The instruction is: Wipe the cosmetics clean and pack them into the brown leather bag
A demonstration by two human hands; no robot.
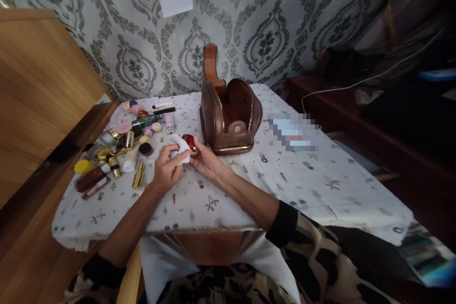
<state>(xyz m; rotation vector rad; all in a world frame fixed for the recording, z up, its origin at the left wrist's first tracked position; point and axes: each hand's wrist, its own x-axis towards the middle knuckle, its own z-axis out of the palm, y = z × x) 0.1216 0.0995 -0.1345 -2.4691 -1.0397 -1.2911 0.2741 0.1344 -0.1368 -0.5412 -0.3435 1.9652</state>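
Note:
A small red bottle [188, 141] with a gold-coloured part is gripped in my right hand [205, 160], whose fingers close round its right side. My left hand [167, 166] holds a white cloth [180, 146] against the bottle's left side. Part of the bottle is hidden by the cloth and my fingers. Just behind my right hand stands a brown leather bag [228, 140], unzipped at the top with its flap strap [210, 61] raised. To the left of my left hand, a gold tube [138, 175] lies on the patterned tablecloth [228, 204].
Many cosmetics crowd the table's left side, among them a yellow-capped container [84, 166], a dark jar [145, 149] and a pink tube [169, 122]. A blurred-out flat object [294, 131] lies at right. A wooden panel [46, 95] rises at left; a cable [370, 80] runs at right.

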